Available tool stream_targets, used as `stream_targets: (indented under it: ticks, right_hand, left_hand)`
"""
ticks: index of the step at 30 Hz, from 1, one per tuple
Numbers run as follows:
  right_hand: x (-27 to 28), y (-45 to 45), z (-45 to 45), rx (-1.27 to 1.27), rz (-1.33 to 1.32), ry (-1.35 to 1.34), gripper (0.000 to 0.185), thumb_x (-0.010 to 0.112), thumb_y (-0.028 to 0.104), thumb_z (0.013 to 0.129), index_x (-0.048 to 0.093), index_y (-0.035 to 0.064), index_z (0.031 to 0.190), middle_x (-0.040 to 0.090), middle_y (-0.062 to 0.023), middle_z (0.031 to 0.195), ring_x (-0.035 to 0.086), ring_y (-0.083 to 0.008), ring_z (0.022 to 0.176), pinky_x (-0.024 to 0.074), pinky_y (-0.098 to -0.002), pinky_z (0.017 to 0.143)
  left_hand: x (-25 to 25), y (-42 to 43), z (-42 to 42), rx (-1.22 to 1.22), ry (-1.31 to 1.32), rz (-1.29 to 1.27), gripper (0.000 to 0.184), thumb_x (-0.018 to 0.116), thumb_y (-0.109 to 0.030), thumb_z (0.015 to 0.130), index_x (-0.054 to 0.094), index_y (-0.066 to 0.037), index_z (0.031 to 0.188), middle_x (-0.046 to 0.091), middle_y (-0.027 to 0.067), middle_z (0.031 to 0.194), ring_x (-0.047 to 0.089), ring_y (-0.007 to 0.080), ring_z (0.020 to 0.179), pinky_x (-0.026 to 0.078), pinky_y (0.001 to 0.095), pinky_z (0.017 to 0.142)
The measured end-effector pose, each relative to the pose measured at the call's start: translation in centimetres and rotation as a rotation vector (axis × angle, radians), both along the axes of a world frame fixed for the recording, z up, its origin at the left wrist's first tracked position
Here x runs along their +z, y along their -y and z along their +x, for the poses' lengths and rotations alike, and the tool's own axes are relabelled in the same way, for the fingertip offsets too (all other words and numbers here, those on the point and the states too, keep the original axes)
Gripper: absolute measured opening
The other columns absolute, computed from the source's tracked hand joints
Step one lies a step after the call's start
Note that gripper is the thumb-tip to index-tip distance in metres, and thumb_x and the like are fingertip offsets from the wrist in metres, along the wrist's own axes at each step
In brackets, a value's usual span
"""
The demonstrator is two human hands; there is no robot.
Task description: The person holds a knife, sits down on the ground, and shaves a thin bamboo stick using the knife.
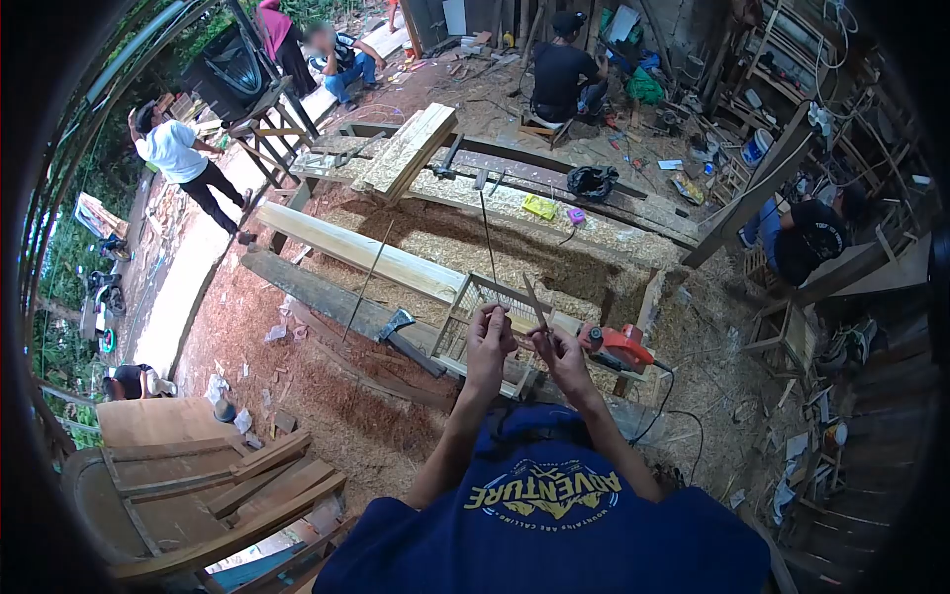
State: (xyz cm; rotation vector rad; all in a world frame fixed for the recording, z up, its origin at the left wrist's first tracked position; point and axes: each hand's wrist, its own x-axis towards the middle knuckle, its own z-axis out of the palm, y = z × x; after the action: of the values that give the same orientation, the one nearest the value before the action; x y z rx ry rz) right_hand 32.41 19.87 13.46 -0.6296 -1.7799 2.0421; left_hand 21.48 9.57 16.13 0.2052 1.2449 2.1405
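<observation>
furniture frame [229, 489] pieces of brown wood lie at your lower left, overlapping too much to count. beyond them, one person in a white shirt [178, 150] stands; further right are one person in pink [279, 40], cut off at the top edge, and one seated person [346, 67]. one thin rod [368, 282] slants across a pale beam [361, 253] and a grey board [322, 296], with one axe [398, 325] to its right. a stack of planks [408, 153] rests on the far bench; you can't count its layers.

your left hand [487, 348] is curled nearly closed, fingertips together; a second rod [488, 238] reaches toward it, but you can't tell whether the fingers grip anything. your right hand [562, 358] pinches one thin strip [531, 293], which points up above a slatted frame [485, 296], partly hidden by your hands.

one person in black [562, 79] sits with their back to you, near one black bag [592, 181]. one red power tool [621, 346] lies just right of your right hand. at far right, another person [807, 238] bends in shadow, hard to make out.
</observation>
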Motion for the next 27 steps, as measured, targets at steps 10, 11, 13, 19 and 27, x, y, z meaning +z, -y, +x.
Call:
stream_targets:
  ticks: [10, 11, 13, 19, 27]
  right_hand:
    - [1.9, -0.7, 0.0, 0.072, 0.344, 0.124, 0.04, 0.053, 0.038, 0.101, 0.062, 0.0006, 0.112, 0.063, -0.01, 0.089, 0.059, -0.018, 0.083, 0.0457, -0.032, 0.075]
    - [2.2, -0.6, -0.1, 0.069, 0.401, 0.116, 0.039, 0.053, 0.036, 0.101, 0.061, 0.0001, 0.112, 0.064, -0.0127, 0.09, 0.061, -0.0218, 0.085, 0.0463, -0.0337, 0.077]
    - [2.5, -0.5, -0.4, 0.067, 0.523, 0.066, 0.036, 0.054, 0.032, 0.1, 0.061, -0.0007, 0.112, 0.065, -0.0173, 0.094, 0.062, -0.0297, 0.089, 0.0469, -0.0378, 0.079]
    - [4.0, -0.2, -0.3, 0.104, 0.848, 0.04, 0.032, 0.056, 0.027, 0.096, 0.062, 0.0, 0.11, 0.064, -0.02, 0.098, 0.06, -0.0401, 0.094, 0.0461, -0.0454, 0.082]
    - [5.3, -0.5, 0.1, 0.097, 1.043, -0.032, 0.032, 0.062, 0.033, 0.09, 0.065, 0.0033, 0.102, 0.064, -0.0137, 0.09, 0.06, -0.0341, 0.088, 0.043, -0.042, 0.08]
  left_hand:
    - [0.5, 2.1, 0.8, -0.163, -0.085, -0.11, 0.017, 0.048, -0.018, 0.104, 0.055, -0.005, 0.113, 0.049, -0.0045, 0.077, 0.038, 0.0012, 0.059, 0.031, 0.0189, 0.05]
    - [0.8, 2.2, 0.9, -0.178, -0.118, -0.143, 0.018, 0.048, -0.019, 0.104, 0.055, -0.005, 0.113, 0.049, -0.0048, 0.077, 0.038, 0.0011, 0.059, 0.031, 0.0189, 0.05]
    - [0.5, 2.2, 0.8, -0.202, -0.138, -0.159, 0.018, 0.048, -0.021, 0.104, 0.056, -0.005, 0.111, 0.048, -0.0056, 0.077, 0.037, 0.0008, 0.06, 0.03, 0.019, 0.051]
    - [-0.9, 2.6, 0.6, -0.211, -0.401, -0.353, 0.015, 0.05, -0.015, 0.102, 0.057, -0.002, 0.1, 0.05, 0.0012, 0.076, 0.044, 0.0103, 0.066, 0.037, 0.0276, 0.059]
    - [0.0, 3.2, 0.0, -0.317, -0.647, -0.336, 0.013, 0.05, -0.006, 0.096, 0.058, 0.002, 0.103, 0.054, 0.0082, 0.082, 0.049, 0.0159, 0.076, 0.042, 0.0316, 0.068]
